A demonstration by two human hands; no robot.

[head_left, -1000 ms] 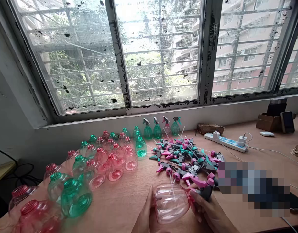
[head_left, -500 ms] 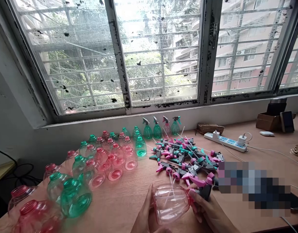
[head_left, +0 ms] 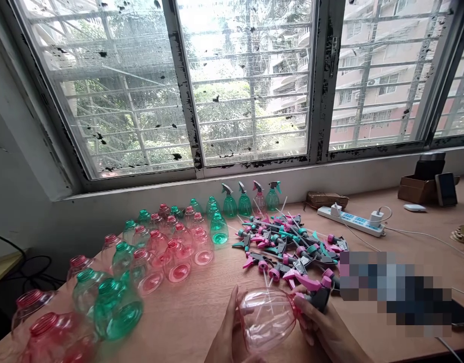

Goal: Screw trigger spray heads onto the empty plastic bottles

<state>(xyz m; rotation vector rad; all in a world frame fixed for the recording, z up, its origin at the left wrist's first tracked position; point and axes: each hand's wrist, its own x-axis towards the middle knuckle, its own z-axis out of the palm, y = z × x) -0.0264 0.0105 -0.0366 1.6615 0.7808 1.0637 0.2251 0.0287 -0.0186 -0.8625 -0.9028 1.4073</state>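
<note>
A clear pink spray bottle (head_left: 267,318) lies on its side between my hands, its base to the left and its neck to the right. My left hand (head_left: 226,327) is closed round the base end. With my right hand (head_left: 317,322) I grip the neck, where a pink and grey spray head (head_left: 318,291) sits; a thin straw shows inside the bottle. Just beyond lies a heap of pink, green and grey spray heads (head_left: 288,242). To the left stand several pink bottles (head_left: 179,264) and green bottles (head_left: 118,307) with open necks.
By the wall stand several bottles with spray heads (head_left: 245,201). A white power strip (head_left: 350,221) with plugs and cables lies at the right, near a brown package (head_left: 327,200). Farther right are a cardboard box (head_left: 416,187) and a blurred patch over something dark.
Both hands keep their hold on the pink bottle, which has shifted and turned very slightly. Everything else on the table stays where it was.
</note>
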